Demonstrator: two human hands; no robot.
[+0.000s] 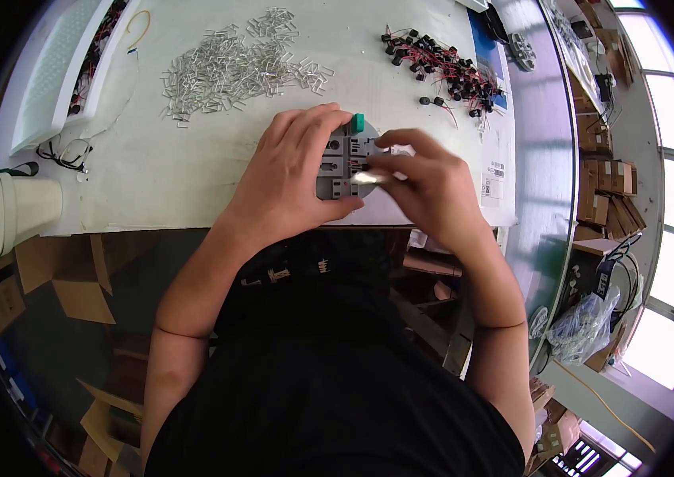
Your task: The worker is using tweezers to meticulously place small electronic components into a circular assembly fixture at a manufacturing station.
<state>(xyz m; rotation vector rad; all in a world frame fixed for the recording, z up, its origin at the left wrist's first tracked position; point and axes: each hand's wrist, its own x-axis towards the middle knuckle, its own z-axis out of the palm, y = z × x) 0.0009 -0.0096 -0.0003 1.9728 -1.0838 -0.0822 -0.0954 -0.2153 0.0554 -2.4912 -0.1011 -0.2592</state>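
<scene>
Grey slotted fixture between both hands at the near table edge

You've got a rounded grey fixture (326,167) with rectangular recesses and small raised blocks, plus a glossy green block (358,123) at its far side. It sits mid-table, close to your body. Far left of it: loose pile of thin, shiny, U-shaped metal pins (234,71). Far right: heap of small black cylindrical components (452,73) with thin red wires. Smooth white tabletop (138,183) underneath. Left side: white plastic bin (44,79), nearer that a white lidded tub (27,204). Right side: printed white sheet (495,163). Cardboard box (75,278) below the table, left. Your own hands cover parts of the fixture.

Your left hand (285,167) lies over the fixture's left side, fingers together and bent, thumb spread along the near edge, steadying grip. Your right hand (430,183) is curled over the right side, fingertips pinching a shiny elongated piece (367,178); motion blur, can't tell exactly what it is.
</scene>
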